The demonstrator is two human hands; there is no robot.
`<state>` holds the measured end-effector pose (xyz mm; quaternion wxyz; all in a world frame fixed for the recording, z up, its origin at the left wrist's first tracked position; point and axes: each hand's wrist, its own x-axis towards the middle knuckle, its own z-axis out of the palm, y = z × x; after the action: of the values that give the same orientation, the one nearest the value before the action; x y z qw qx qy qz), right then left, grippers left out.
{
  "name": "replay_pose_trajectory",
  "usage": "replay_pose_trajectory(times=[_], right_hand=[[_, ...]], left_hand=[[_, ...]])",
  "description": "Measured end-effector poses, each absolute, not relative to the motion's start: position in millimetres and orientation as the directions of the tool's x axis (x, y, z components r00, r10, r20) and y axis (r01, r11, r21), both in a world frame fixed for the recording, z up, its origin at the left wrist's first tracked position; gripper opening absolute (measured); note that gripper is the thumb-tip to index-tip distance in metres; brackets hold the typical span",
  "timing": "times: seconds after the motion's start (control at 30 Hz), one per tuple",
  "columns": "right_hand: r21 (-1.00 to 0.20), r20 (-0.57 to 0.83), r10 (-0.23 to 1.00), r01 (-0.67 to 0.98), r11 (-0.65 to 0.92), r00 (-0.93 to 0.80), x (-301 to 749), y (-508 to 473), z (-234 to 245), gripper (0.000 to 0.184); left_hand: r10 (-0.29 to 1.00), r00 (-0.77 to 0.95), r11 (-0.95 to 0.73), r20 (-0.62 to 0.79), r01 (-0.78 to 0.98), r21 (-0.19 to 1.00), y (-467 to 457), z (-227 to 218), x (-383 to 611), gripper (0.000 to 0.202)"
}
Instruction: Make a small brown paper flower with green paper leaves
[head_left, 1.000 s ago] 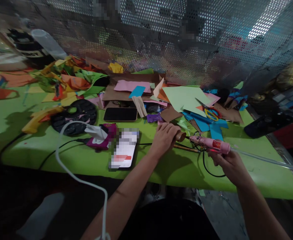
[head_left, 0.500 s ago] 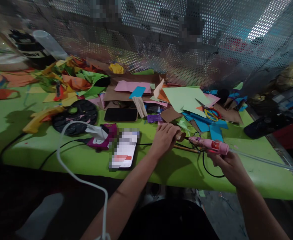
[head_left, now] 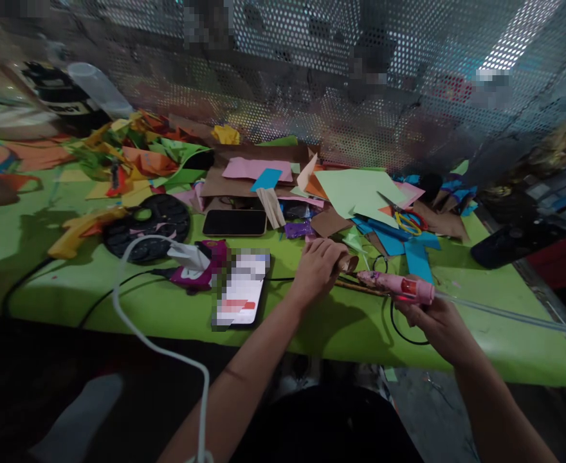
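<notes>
My right hand [head_left: 430,318] is closed round a pink hot glue gun [head_left: 401,287], with a long clear glue stick [head_left: 505,312] sticking out of its back. The gun's nozzle points left, close to a rolled piece of brown paper [head_left: 347,262]. My left hand [head_left: 319,267] is wrapped round that paper roll, and its open end shows past my fingers. Below the roll and nozzle, a thin brown stick [head_left: 360,287] lies on the green table [head_left: 331,328]. A black cable [head_left: 401,334] loops under the glue gun.
Left of my arm lie a lit phone [head_left: 242,289], a dark phone [head_left: 235,222], a magenta tissue pack [head_left: 199,263], a black palette [head_left: 148,228] and a yellow glue gun [head_left: 83,231]. Paper scraps [head_left: 360,193] and scissors [head_left: 411,223] lie before a perforated metal panel [head_left: 283,83].
My right hand has shifted the pink glue gun slightly left and down, its nozzle now nearer the paper roll's lower edge. My left hand stays nearly still.
</notes>
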<state>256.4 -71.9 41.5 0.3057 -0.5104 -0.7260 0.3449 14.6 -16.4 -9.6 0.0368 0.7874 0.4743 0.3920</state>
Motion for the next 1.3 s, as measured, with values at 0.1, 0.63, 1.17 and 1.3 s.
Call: replay_pose_trajectory(times=[0.1, 0.63, 1.17, 1.3], right_hand=[[-0.789, 0.105, 0.958, 0.565, 0.244, -0.266, 264.3, -69.5, 39.3, 0.031], [-0.86, 0.087, 0.964, 0.469, 0.2, -0.252, 261.3, -70.3, 36.6, 0.034], [-0.918, 0.109, 0.8, 0.368, -0.146, 0.59, 373.6, -26.1, 12.2, 0.063], [-0.83, 0.056, 0.814, 0.48, -0.284, 0.579, 393.9, -21.4, 8.9, 0.054]], left_hand=[[0.786, 0.248, -0.54, 0.566, 0.722, 0.434, -15.5, -8.9, 14.4, 0.021], [0.828, 0.198, -0.485, 0.524, 0.722, 0.494, -13.3, -11.5, 14.8, 0.022], [0.746, 0.091, -0.568, 0.66, 0.604, 0.559, -1.4, -19.5, 4.2, 0.028], [0.765, 0.085, -0.55, 0.639, 0.603, 0.578, -3.2, -19.5, 4.5, 0.027]])
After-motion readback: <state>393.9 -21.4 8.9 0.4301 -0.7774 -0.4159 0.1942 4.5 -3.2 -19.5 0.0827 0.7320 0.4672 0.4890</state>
